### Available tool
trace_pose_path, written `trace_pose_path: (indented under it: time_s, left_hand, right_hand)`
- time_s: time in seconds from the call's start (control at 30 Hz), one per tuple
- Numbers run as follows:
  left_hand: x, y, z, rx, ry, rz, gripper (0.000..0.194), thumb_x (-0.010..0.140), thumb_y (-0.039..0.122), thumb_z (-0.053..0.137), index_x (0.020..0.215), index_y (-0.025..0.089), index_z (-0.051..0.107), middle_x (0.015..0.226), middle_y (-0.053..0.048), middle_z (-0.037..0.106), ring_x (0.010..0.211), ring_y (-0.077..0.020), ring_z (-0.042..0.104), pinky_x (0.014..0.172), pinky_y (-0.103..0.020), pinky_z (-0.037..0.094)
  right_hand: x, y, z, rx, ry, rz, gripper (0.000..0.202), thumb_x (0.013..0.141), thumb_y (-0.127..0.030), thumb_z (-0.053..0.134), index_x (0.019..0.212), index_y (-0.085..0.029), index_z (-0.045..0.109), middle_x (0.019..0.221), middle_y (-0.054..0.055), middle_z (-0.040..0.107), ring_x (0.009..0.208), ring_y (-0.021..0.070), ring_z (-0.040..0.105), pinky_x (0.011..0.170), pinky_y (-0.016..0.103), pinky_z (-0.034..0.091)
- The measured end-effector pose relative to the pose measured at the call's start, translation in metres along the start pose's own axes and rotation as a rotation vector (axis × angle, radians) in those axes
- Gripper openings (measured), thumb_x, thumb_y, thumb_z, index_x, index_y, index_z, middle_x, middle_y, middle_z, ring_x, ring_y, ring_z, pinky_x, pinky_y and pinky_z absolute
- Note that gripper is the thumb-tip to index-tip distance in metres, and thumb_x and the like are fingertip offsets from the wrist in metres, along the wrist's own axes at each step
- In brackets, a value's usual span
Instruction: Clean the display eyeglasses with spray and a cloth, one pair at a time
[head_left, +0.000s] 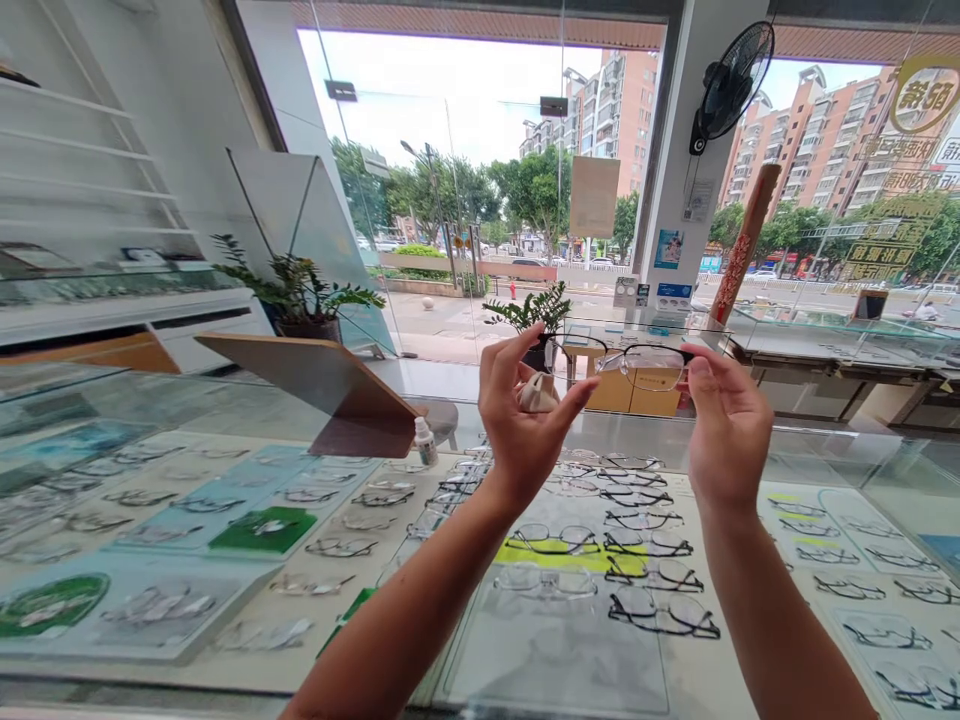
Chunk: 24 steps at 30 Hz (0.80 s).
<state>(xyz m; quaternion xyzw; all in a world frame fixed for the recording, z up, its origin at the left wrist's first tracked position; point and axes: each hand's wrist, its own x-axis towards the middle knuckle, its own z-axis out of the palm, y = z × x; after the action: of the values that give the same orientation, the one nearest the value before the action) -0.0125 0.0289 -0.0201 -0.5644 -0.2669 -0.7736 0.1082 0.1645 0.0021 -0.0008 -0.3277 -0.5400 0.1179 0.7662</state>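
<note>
A pair of eyeglasses (616, 352) with a dark upper rim and clear lenses is held up in front of me, above the glass counter. My left hand (525, 400) is closed at its left end, with thumb and fingers near the left lens. Tucked in the same palm is a crumpled beige cloth (538, 393). My right hand (727, 425) pinches the right end of the frame between thumb and fingers. Below, rows of eyeglasses (664, 612) lie in the display case.
The glass counter (555, 660) spans the foreground. On it are a tilted brown board (300, 375) and a small white spray bottle (424, 441). Potted plants (307, 300) stand beyond, before large windows. A black fan (739, 80) hangs on the pillar at right.
</note>
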Motion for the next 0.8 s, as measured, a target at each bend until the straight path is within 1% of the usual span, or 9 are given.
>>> trace_pose_path:
  time_s: [0.1, 0.2, 0.3, 0.37, 0.47, 0.57, 0.63, 0.73, 0.8]
  left_hand:
    - [0.001, 0.003, -0.001, 0.000, -0.025, -0.034, 0.062, 0.077, 0.048, 0.090, 0.131, 0.029, 0.067, 0.117, -0.006, 0.070, 0.095, -0.0184, 0.065, 0.072, -0.031, 0.055]
    - [0.002, -0.002, 0.000, -0.073, -0.084, -0.131, 0.059, 0.077, 0.048, 0.090, 0.129, 0.030, 0.069, 0.121, -0.007, 0.073, 0.102, -0.0199, 0.069, 0.072, -0.030, 0.058]
    - [0.003, -0.009, 0.003, -0.154, -0.133, -0.206, 0.056, 0.077, 0.049, 0.090, 0.126, 0.030, 0.070, 0.123, -0.007, 0.075, 0.106, -0.0205, 0.071, 0.080, -0.032, 0.062]
    - [0.003, -0.013, 0.004, -0.174, -0.159, -0.224, 0.057, 0.076, 0.049, 0.091, 0.125, 0.029, 0.070, 0.123, -0.007, 0.076, 0.107, -0.0205, 0.072, 0.087, -0.033, 0.062]
    - [0.004, -0.016, 0.003, -0.171, -0.171, -0.218, 0.055, 0.076, 0.046, 0.091, 0.125, 0.030, 0.070, 0.124, -0.006, 0.076, 0.109, -0.0200, 0.072, 0.089, -0.033, 0.062]
    - [0.007, -0.016, -0.001, -0.128, -0.175, -0.177, 0.052, 0.079, 0.042, 0.089, 0.126, 0.031, 0.069, 0.125, -0.006, 0.075, 0.110, -0.0198, 0.072, 0.088, -0.032, 0.062]
    - [0.011, -0.016, -0.005, -0.093, -0.185, -0.139, 0.053, 0.080, 0.042, 0.088, 0.127, 0.031, 0.069, 0.126, -0.006, 0.075, 0.111, -0.0204, 0.071, 0.089, -0.033, 0.062]
    - [0.015, -0.014, -0.009, -0.076, -0.181, -0.103, 0.055, 0.078, 0.045, 0.090, 0.127, 0.030, 0.069, 0.125, -0.006, 0.074, 0.112, -0.0215, 0.070, 0.092, -0.035, 0.061]
    - [0.017, -0.013, -0.010, -0.092, -0.172, -0.099, 0.055, 0.078, 0.047, 0.090, 0.126, 0.029, 0.069, 0.124, -0.006, 0.074, 0.105, -0.0204, 0.071, 0.087, -0.034, 0.061]
  right_hand:
    - [0.000, 0.001, 0.000, 0.008, 0.003, -0.001, 0.027, 0.095, -0.046, 0.069, 0.107, -0.023, 0.076, 0.108, 0.007, 0.079, 0.098, 0.0223, 0.076, 0.084, 0.041, 0.063]
    - [-0.004, -0.005, 0.000, -0.044, 0.018, -0.095, 0.023, 0.098, -0.043, 0.066, 0.106, -0.023, 0.074, 0.107, 0.007, 0.077, 0.099, 0.0224, 0.075, 0.082, 0.040, 0.063]
    - [-0.007, -0.013, 0.000, -0.083, 0.032, -0.175, 0.016, 0.098, -0.038, 0.067, 0.103, -0.024, 0.074, 0.106, 0.006, 0.076, 0.101, 0.0219, 0.074, 0.084, 0.039, 0.062]
    - [-0.007, -0.017, -0.001, -0.050, 0.021, -0.190, 0.013, 0.097, -0.035, 0.068, 0.101, -0.024, 0.074, 0.106, 0.006, 0.077, 0.104, 0.0220, 0.073, 0.088, 0.040, 0.062]
    - [-0.003, -0.016, -0.002, 0.017, -0.019, -0.158, 0.014, 0.094, -0.036, 0.070, 0.101, -0.024, 0.072, 0.104, 0.005, 0.078, 0.102, 0.0214, 0.075, 0.091, 0.040, 0.061]
    - [0.003, -0.012, -0.006, 0.011, -0.087, -0.117, 0.019, 0.093, -0.041, 0.070, 0.100, -0.024, 0.071, 0.101, 0.005, 0.078, 0.098, 0.0215, 0.075, 0.090, 0.041, 0.061]
    - [0.007, -0.010, -0.010, 0.005, -0.137, -0.105, 0.020, 0.093, -0.043, 0.069, 0.098, -0.024, 0.071, 0.099, 0.004, 0.077, 0.096, 0.0213, 0.073, 0.089, 0.040, 0.060]
    - [0.010, -0.010, -0.015, -0.013, -0.163, -0.123, 0.017, 0.092, -0.041, 0.071, 0.096, -0.024, 0.073, 0.096, 0.003, 0.076, 0.094, 0.0197, 0.070, 0.089, 0.039, 0.057]
    - [0.011, -0.010, -0.017, -0.032, -0.159, -0.135, 0.014, 0.091, -0.038, 0.073, 0.095, -0.024, 0.074, 0.094, 0.002, 0.076, 0.093, 0.0191, 0.069, 0.091, 0.039, 0.054]
